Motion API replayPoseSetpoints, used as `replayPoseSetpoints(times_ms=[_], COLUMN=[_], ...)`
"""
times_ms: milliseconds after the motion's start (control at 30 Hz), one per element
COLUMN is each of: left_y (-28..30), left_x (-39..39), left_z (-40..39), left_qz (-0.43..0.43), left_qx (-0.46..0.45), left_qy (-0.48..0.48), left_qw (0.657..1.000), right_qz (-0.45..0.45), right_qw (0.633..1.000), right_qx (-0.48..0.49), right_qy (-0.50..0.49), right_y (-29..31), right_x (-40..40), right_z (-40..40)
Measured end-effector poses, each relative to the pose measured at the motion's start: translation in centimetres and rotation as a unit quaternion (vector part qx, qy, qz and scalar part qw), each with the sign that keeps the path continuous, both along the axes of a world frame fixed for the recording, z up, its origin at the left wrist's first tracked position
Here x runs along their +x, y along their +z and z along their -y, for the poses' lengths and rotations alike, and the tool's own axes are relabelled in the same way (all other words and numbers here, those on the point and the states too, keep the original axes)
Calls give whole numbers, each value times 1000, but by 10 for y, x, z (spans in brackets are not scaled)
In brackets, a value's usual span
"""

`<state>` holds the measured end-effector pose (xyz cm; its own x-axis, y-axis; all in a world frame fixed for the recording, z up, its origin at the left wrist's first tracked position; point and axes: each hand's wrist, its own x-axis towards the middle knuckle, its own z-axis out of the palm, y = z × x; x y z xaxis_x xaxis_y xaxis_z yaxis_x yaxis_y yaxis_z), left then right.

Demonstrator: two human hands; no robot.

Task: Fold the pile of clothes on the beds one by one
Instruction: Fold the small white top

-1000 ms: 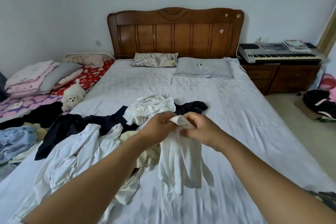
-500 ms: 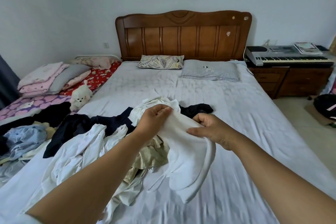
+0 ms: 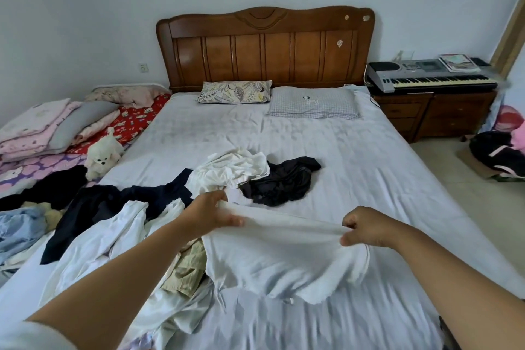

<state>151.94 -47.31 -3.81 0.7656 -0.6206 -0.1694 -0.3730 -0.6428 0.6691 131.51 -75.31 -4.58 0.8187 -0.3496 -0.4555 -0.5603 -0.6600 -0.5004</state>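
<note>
White garment is stretched between both hands above the bed. Left hand at 9 o'clock pinches one edge; right hand at 3 o'clock, fingers curled, pinches the other. Clothes pile lies at 9 o'clock.

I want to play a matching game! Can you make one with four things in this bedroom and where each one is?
Things:
1. white garment
2. toy dog
3. keyboard
4. black garment

Places:
A. on the wooden cabinet
B. crumpled on the bed
C. stretched between left hand and right hand
D. beside the red blanket

Pairs: 1-C, 2-D, 3-A, 4-B
</note>
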Motion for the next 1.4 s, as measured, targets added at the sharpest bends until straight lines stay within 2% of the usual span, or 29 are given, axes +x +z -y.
replayPoseSetpoints(times_ms=[67,133,200,267,400,500,600,733,833,900,967,1100,1167,1267,1400], left_y=[-14,-26,-33,-37,-41,-44,-45,-42,-45,-60,-84,-160,-198,-259,-308], left_x=[7,13,19,25,36,48,64,74,62,49,35,-4,-28,-66,-113], left_z=[1,5,15,27,63,95,123,137,133,124,111,78,60,28,-18], left_qz=[-19,-31,-6,33,182,232,247,266,274,277,269,210,145,59,-1], left_qx=[25,11,33,102,259,271,227,70,-38,-68,-58,11,72,171,275], left_qy=[-21,-15,-8,-15,-53,-40,8,44,39,15,-19,-76,-88,-125,-202], left_qw=[999,999,999,994,947,933,942,960,960,958,961,975,983,976,940], right_qz=[-6,-13,-26,-29,49,144,233,338,362,338,296,140,44,-76,-207], right_qw=[1000,999,997,994,982,960,935,891,886,902,924,972,988,993,978], right_qx=[-14,-34,-63,-94,-24,-28,-78,-119,-139,-140,-131,-100,-77,-40,7], right_qy=[-16,-21,-25,-40,-184,-240,-254,-280,-255,-229,-205,-162,-127,-77,3], right_y=[-7,-12,-17,-23,-34,-42,-41,-31,-34,-48,-72,-146,-187,-248,-297], right_x=[-1,1,5,11,28,43,54,59,45,30,10,-37,-63,-105,-153], right_z=[10,19,29,39,55,71,87,105,103,95,82,47,27,-5,-45])
